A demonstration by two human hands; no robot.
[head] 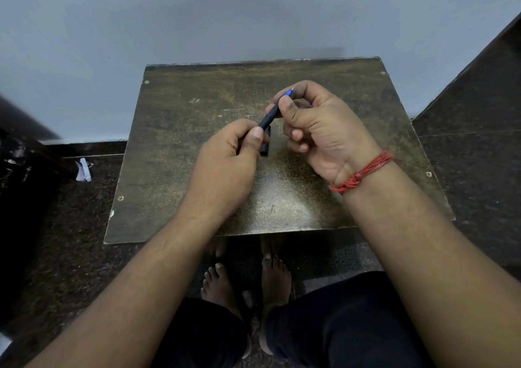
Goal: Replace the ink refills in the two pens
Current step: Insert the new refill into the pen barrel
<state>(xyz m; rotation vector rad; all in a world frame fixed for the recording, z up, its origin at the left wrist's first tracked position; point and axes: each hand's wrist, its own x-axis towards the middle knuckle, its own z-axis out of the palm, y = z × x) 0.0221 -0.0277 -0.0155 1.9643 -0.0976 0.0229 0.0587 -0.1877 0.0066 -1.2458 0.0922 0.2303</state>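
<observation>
Under both our hands lies the worn, dark brown wooden table point(197, 148), its scratched top square against a pale grey wall point(197, 15) beyond our fingers. Our left hand point(228, 164) is closed in a loose fist, thumb and forefinger pinching the lower end of a slim dark grey pen barrel point(270, 117). Our right hand point(315, 125), wearing a red thread band point(363, 174) at the wrist, is curled round the upper end of the same barrel, where a blue tip section point(288, 93) with a fine point sticks out past the fingers. The pen slants up from left hand to right hand, held above the table. Just below it, between our hands, a short black cap-like piece point(265, 145) rests on the table.
</observation>
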